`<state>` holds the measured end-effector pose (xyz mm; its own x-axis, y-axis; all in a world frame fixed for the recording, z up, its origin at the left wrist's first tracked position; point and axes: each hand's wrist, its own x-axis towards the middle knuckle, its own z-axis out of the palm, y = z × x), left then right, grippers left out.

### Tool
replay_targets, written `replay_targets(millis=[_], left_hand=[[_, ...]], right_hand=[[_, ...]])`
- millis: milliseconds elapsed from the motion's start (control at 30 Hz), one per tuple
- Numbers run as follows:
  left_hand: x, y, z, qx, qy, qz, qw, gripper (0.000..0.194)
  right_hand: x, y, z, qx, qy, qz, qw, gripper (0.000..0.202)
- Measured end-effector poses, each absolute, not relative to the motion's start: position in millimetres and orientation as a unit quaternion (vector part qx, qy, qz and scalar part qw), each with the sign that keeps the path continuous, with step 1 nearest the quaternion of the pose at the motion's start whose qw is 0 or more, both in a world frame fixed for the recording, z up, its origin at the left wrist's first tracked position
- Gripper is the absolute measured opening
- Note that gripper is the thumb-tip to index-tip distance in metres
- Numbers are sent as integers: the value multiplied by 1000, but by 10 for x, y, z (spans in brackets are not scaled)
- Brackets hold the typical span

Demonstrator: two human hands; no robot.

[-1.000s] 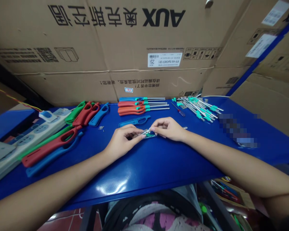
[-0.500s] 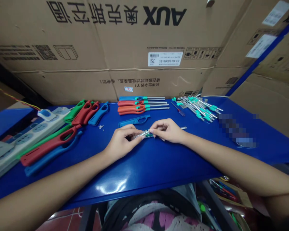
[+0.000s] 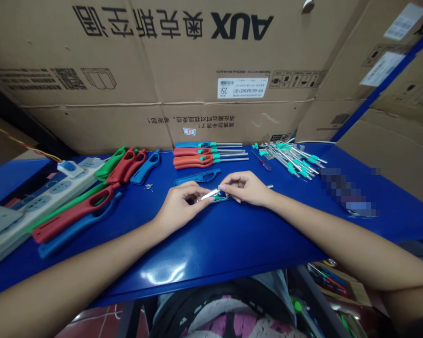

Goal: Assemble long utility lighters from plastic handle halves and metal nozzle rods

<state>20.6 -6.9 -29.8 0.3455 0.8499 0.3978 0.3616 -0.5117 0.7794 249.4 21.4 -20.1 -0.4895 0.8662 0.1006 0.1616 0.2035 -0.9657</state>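
Over the middle of the blue table, my left hand (image 3: 181, 206) pinches a small silvery, clear part (image 3: 208, 194) between thumb and fingers. My right hand (image 3: 246, 188) is closed at the right end of that part, its fingertips touching it. A green piece with thin wires (image 3: 220, 198) shows just below the fingertips. The end of a metal tube (image 3: 270, 186) sticks out beyond my right hand. Behind my hands lies an empty blue handle shell (image 3: 197, 177). My fingers partly hide what they hold.
Blue, red and orange lighters (image 3: 193, 162) lie in a row at the back. Metal tubes with green parts (image 3: 296, 159) are piled right of a screwdriver (image 3: 265, 165). Coloured handle shells (image 3: 75, 213) and a power strip (image 3: 52, 188) fill the left. Tiny pins (image 3: 148, 187) lie nearby. Cardboard (image 3: 183, 56) stands behind.
The silvery part in my left hand has tilted slightly, and its bright face shows more. My right fingertips have shifted a little at its end. The view has moved slightly.
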Motion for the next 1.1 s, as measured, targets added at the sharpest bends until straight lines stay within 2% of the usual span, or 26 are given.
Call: replay_targets(millis=[333,733,900,1100], left_hand=[[226,-70,-276,762,405,412,293,19],[233,-66,-272,801,369,412,230,17],[122,-40,-159,851,337,368,164,20],[-5,2,-52,891,360,264,85,21]], right_hand=[[2493,207,-216,-373,-697,508,343,39],[2470,200,-208,-382,-688,513,344,46],[2520,263,-200,-398,-699,493,331,46],[2606,349,-197,-405,-683,494,355,46]])
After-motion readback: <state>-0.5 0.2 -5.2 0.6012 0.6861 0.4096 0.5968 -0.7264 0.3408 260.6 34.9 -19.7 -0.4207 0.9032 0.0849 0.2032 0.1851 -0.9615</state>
